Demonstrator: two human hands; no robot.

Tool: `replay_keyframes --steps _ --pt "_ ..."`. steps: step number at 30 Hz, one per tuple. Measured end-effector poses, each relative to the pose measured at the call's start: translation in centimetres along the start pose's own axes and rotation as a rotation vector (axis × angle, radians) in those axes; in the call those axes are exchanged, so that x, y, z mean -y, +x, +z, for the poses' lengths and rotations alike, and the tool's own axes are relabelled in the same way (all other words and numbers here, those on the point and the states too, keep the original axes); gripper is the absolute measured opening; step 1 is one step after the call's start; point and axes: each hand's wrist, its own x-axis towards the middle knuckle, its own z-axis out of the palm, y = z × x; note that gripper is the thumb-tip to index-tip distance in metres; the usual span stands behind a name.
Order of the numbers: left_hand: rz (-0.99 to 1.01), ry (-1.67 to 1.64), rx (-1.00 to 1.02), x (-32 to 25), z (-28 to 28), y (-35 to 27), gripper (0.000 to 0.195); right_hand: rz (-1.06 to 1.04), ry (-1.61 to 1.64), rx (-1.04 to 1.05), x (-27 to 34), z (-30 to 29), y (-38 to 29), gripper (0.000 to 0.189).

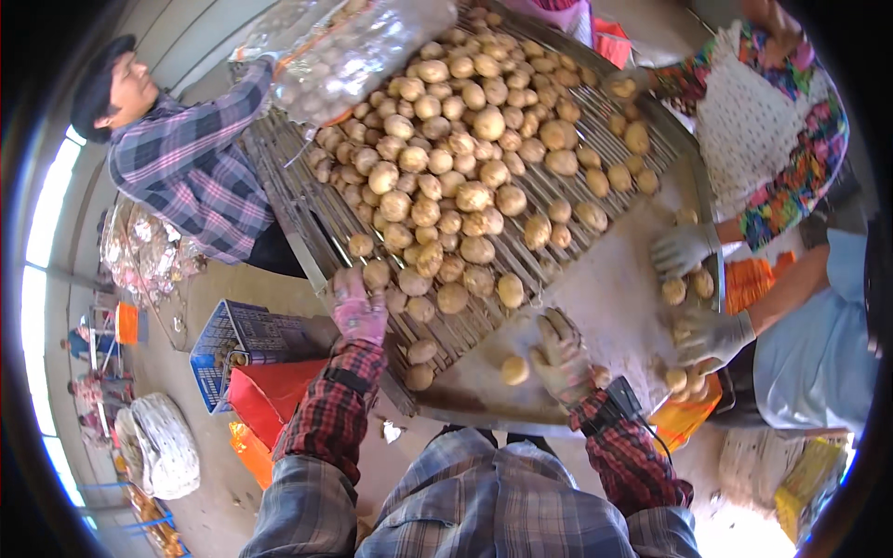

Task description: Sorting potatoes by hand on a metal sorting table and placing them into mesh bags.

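Note:
A large heap of potatoes covers the slatted metal sorting table before me. My left hand, in a pink, soiled glove, rests at the table's left edge, its fingers by a potato; whether it grips that potato I cannot tell. Above the smooth metal sheet on the near right side is my right hand, in a pale dirty glove. Its fingers point forward and nothing shows in it. One loose potato lies just left of this hand.
A person in a plaid shirt holds a clear plastic bag of potatoes over the far left. Gloved hands of co-workers reach in from the right. Below left stand a blue plastic crate and a red bag.

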Motion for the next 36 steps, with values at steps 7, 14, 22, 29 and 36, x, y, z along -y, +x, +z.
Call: replay_keyframes --steps 7,14,22,29,36 --pt "-0.236 -0.045 0.088 5.5 2.0 0.5 0.072 -0.345 -0.170 0.056 5.6 7.6 23.9 0.073" --pt "-0.263 0.370 0.221 4.2 2.1 -0.2 0.071 -0.265 -0.300 0.122 8.3 10.6 36.2 0.100" --pt "-0.177 0.310 0.184 3.7 1.4 1.2 0.070 -0.229 -0.500 0.106 9.9 19.5 48.2 0.087" --pt "-0.228 0.352 0.238 3.2 -0.1 6.7 0.067 -0.354 -0.314 0.309 8.2 18.0 49.3 0.037" --pt "-0.267 0.337 0.288 5.7 -0.4 11.5 0.069 -0.087 -0.441 0.636 11.9 10.3 45.1 0.075"
